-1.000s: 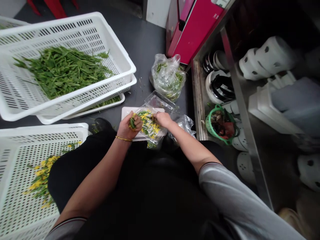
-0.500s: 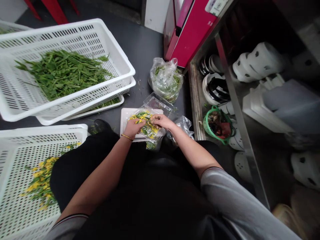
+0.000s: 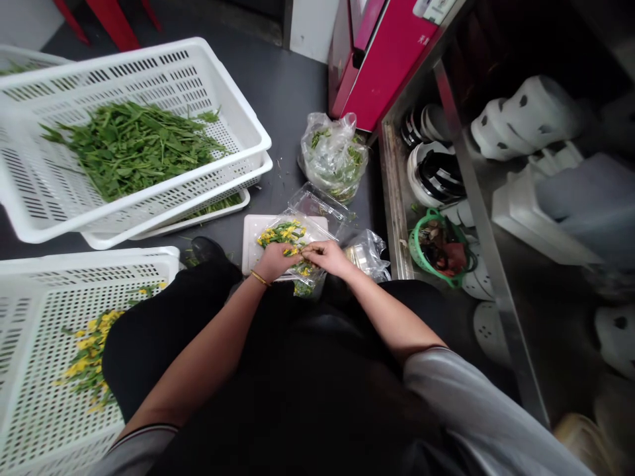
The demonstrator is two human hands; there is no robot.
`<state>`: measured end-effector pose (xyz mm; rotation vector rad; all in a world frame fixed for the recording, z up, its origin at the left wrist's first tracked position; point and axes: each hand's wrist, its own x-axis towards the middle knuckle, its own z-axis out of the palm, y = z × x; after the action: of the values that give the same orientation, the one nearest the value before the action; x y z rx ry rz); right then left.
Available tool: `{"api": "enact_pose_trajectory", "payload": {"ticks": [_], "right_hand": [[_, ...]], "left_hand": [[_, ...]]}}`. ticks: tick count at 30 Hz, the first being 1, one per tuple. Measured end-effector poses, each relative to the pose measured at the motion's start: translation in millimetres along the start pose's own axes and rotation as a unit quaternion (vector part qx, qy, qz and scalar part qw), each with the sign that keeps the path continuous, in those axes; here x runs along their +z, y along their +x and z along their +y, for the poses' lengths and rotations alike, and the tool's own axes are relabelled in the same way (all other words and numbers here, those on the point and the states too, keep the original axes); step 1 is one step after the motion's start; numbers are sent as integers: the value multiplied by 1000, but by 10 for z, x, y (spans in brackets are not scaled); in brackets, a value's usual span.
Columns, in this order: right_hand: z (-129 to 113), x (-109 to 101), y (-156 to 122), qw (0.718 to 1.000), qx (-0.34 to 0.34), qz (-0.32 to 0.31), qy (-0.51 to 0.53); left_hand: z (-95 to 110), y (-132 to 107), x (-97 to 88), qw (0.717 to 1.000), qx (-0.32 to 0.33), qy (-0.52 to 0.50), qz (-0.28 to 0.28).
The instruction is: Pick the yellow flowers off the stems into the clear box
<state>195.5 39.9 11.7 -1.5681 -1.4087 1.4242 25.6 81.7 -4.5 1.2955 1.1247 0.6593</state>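
A clear plastic bag of yellow flowers and green stems (image 3: 285, 235) lies on a small white tray (image 3: 251, 231) on the floor in front of my knees. My left hand (image 3: 276, 260), with a gold bracelet at the wrist, is closed on a few flower stems at the bag's near edge. My right hand (image 3: 325, 254) meets it, fingers pinched on the same stems. Both hands touch at the fingertips.
A white slotted crate of green leaves (image 3: 124, 142) is stacked at upper left. Another white crate with yellow flowers (image 3: 89, 350) sits at lower left. A tied bag of greens (image 3: 333, 155), an open clear box (image 3: 317, 201), a green basket (image 3: 439, 244) and a steel shelf with white clogs (image 3: 526, 112) lie to the right.
My left hand, which held a bunch of stems apart from the right, has come in to meet the right hand over the bag. Both hands have drawn nearer to my knees.
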Motion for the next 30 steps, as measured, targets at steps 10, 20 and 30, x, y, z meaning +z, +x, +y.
{"api": "enact_pose_trajectory", "payload": {"ticks": [10,20,30], "right_hand": [[105,149,115,926,89,24,366],[-237,374,134,952,-186,168,-175],[-73,-209,704,830,70,-35,-552]], "left_hand": [[32,-74,54,983,162,87,26],[112,-70,52,917,-79,-383,81],[308,-113,-266,870,-33,-490,-43]]}}
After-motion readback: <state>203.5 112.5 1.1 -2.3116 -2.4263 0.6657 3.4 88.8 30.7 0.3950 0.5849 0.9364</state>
